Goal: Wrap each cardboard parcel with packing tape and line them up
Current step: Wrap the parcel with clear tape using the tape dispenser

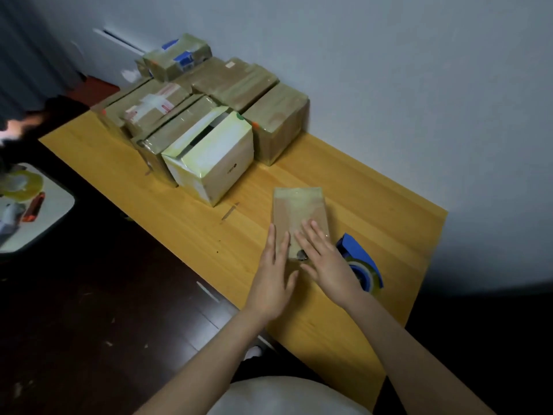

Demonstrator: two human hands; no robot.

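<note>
Though several parcels carry labels, none is readable: red-and-white tape on one stacked parcel, blue patches on the top parcel, a small dark mark on the pale box. The flat cardboard parcel lies apart from the stack, near the wooden table's right end, with bare wood all round it and to the near edge. A blue tape dispenser sits just beside it, right. Both hands lie palm-down, fingers spread and flat, gripping nothing: left hand on the parcel's near-left edge, right hand pressing its near end. Both forearms reach in from below.
</note>
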